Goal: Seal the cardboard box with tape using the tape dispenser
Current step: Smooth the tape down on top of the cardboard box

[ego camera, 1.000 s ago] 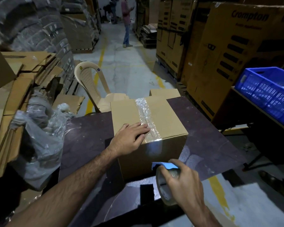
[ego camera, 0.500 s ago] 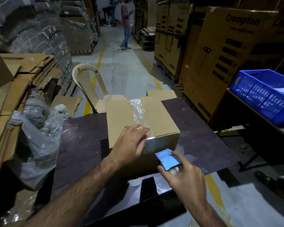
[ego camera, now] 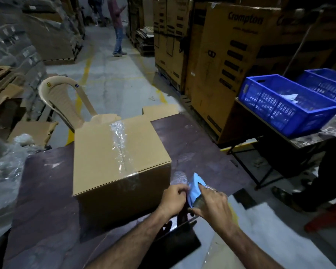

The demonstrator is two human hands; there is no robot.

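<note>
Fingers of the right hand [ego camera: 211,207] clamped the blue tape dispenser [ego camera: 194,186] while the left hand [ego camera: 173,199] pinched its edge, probably freeing the tape end for a next strip, just beside the cardboard box [ego camera: 109,171], top seam already taped, on the dark counter [ego camera: 192,140] in a dim warehouse.

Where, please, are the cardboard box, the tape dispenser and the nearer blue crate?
cardboard box [ego camera: 97,158]: head view, bare top panel.
tape dispenser [ego camera: 194,185]: head view, its blue part.
nearer blue crate [ego camera: 270,107]: head view, its front wall.
</note>
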